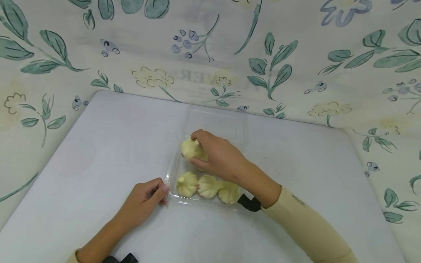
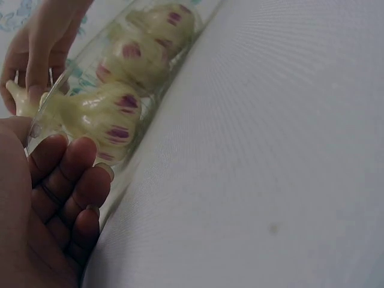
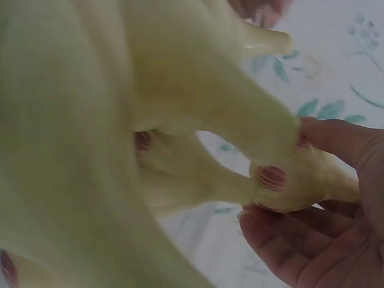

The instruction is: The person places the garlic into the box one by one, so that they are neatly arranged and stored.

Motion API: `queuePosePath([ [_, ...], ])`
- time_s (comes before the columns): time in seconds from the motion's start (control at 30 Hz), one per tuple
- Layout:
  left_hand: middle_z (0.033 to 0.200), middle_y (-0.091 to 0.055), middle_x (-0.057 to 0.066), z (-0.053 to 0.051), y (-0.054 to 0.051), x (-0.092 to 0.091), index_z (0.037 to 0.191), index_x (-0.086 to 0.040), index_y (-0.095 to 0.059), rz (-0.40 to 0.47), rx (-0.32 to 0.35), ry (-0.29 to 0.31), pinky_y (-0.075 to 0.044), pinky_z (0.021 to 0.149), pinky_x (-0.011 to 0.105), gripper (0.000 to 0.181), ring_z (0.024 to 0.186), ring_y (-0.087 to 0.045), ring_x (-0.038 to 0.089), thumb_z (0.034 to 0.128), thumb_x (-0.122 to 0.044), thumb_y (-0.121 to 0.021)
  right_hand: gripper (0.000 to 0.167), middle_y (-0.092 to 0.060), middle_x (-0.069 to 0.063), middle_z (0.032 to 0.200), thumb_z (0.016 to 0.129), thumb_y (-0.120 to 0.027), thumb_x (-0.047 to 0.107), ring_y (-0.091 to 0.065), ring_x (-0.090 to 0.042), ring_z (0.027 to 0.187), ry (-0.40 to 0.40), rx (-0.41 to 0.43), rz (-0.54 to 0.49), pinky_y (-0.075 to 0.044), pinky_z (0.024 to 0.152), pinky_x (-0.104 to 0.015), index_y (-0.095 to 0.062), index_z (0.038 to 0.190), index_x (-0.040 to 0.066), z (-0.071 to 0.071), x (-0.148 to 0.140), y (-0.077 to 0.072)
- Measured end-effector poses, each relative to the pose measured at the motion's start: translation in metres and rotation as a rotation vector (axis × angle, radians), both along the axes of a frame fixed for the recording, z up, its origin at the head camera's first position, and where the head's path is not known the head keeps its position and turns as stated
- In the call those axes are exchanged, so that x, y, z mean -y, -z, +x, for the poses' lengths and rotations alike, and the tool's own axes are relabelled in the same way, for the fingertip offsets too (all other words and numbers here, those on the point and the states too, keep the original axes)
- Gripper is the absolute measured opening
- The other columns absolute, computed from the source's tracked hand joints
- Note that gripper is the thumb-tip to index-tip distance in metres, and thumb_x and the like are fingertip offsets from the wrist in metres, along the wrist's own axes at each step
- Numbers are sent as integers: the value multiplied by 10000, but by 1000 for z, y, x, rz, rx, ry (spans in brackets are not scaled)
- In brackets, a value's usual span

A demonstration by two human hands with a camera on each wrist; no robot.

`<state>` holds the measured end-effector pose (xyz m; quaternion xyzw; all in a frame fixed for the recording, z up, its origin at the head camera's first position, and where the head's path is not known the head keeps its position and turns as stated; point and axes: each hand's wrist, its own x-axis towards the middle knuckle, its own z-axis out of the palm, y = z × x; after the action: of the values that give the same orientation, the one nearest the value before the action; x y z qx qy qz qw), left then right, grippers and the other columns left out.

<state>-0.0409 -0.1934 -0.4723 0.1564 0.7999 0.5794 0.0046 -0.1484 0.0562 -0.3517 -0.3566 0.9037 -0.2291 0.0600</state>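
A clear plastic container (image 1: 174,199) lies on the white table with its transparent lid (image 1: 215,122) folded open behind it. My right hand (image 1: 220,155) grips a pale garlic bulb (image 1: 189,149) between thumb and fingers, at the container's back left. In the right wrist view, purple streaks mark this garlic bulb (image 3: 288,180). Along the container's front side sit more garlic bulbs, a left one (image 1: 186,185), a middle one (image 1: 208,186) and a right one (image 1: 229,193). My left hand (image 1: 148,197) pinches the container's front left corner, thumb on the rim and the other fingers curled beside the wall.
The white tabletop (image 1: 115,146) spreads out around the container. Behind and beside it hangs or lies a cloth (image 1: 197,80) printed with leaves and flowers. A black strap piece (image 1: 250,204) shows at my right wrist, close to the right bulb.
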Motion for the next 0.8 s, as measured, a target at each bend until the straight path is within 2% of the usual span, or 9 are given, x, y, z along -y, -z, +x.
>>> queuePosePath([
  [0.13, 731, -652, -97, 0, -2, -1, 802, -210, -582, -6, 0, 0, -534, 636, 285, 296, 680, -647, 132, 1070, -85, -593, 543, -647, -61, 1295, 984, -766, 294, -663, -189, 982, -34, 19, 85, -554, 857, -348, -488, 1407, 97, -5, 11, 9],
  [0.27, 728, -651, -93, 0, -2, -1, 797, -208, -578, 3, 1, 3, -530, 633, 282, 298, 677, -646, 138, 1067, -84, -599, 523, -661, -78, 1237, 994, -750, 278, -650, -199, 944, -79, -3, 148, -548, 824, -345, -487, 1394, 69, -9, 16, 15],
  [0.47, 728, -651, -92, 0, -1, 0, 799, -205, -577, 7, 18, 3, -533, 637, 285, 297, 680, -646, 142, 1072, -90, -592, 371, -637, -20, 1032, 987, -750, 258, -602, -183, 840, -103, -42, 219, -525, 753, -342, -541, 1242, 87, -12, 22, 20],
  [0.67, 735, -649, -81, 0, -2, -1, 812, -199, -583, 12, 32, 15, -545, 647, 297, 283, 689, -648, 145, 1078, -101, -589, 191, -627, -23, 1121, 995, -736, 196, -613, -168, 849, -105, -75, 258, -531, 739, -305, -611, 1097, 94, -9, 23, 19],
  [0.8, 737, -646, -82, 0, -2, 0, 812, -200, -582, 8, 26, 6, -547, 645, 298, 281, 691, -651, 145, 1076, -101, -591, 150, -630, -15, 1055, 989, -737, 179, -622, -187, 890, -115, -95, 282, -528, 744, -306, -634, 1065, 101, -9, 23, 17],
])
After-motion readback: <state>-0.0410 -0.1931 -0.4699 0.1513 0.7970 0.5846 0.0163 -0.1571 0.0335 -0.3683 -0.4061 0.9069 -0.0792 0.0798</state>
